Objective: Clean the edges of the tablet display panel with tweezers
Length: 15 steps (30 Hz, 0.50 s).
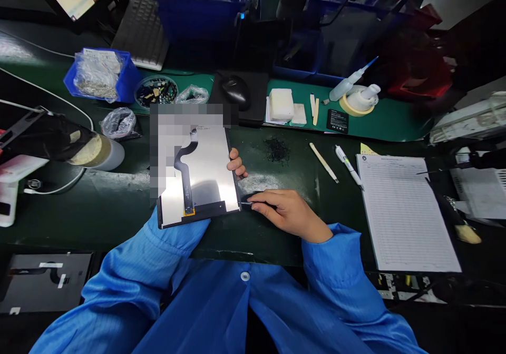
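A flat silver screen panel (209, 169) with a black flex cable running down its back is held tilted above the dark bench. My left hand (237, 163) holds it from underneath; only the fingertips show, curled over the panel's right edge. My right hand (290, 213) rests on the bench just right of the panel, fingers pinched on thin metal tweezers (246, 203) whose tip touches the panel's lower right edge. Both sleeves are blue.
A ruled paper form (403, 212) lies at right beside a white pen (348, 165) and a wooden stick (323, 161). At the back are a mouse (235, 88), a white block (281, 104), tape roll (356, 104), dispenser bottle (348, 84), blue bins (100, 75), keyboard (144, 22). Another panel (47, 283) lies lower left.
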Each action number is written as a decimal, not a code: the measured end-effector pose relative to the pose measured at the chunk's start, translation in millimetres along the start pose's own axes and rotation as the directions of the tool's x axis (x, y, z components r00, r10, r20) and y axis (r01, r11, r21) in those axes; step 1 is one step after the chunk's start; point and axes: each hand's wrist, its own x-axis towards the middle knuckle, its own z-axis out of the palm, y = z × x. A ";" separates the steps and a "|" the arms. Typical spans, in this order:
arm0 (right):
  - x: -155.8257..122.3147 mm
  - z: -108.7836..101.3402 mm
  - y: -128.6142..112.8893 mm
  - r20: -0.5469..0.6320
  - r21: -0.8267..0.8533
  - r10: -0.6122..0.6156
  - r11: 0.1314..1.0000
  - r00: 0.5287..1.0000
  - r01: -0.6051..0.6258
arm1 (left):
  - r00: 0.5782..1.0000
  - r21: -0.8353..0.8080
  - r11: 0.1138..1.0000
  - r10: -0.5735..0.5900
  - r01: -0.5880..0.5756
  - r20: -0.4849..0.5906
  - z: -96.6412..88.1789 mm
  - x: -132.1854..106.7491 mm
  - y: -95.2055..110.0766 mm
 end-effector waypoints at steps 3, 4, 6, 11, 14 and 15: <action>-0.5 -0.1 -0.2 -0.011 0.001 0.013 1.000 1.000 -0.013 | 1.000 -0.015 1.000 0.009 -0.009 0.000 -0.7 0.6 -0.5; -0.4 -0.2 -0.3 -0.008 -0.005 0.003 1.000 1.000 -0.003 | 1.000 -0.014 1.000 0.006 -0.007 -0.029 -0.3 1.1 -0.7; 0.1 -0.7 -0.2 0.007 -0.014 -0.023 1.000 1.000 0.023 | 0.995 -0.009 1.000 0.005 -0.006 -0.097 0.6 2.2 -0.9; -0.6 -1.0 0.1 0.012 0.009 0.014 1.000 1.000 -0.015 | 0.993 -0.005 1.000 0.009 -0.009 -0.119 -0.1 3.1 -0.2; -0.5 -0.8 0.0 0.013 0.003 0.034 0.999 0.999 -0.034 | 0.994 -0.005 1.000 0.001 -0.002 -0.108 1.3 2.3 0.1; -0.1 -0.9 -0.2 0.016 -0.001 0.024 1.000 1.000 -0.024 | 0.995 -0.002 1.000 0.002 -0.002 -0.105 2.2 2.1 0.2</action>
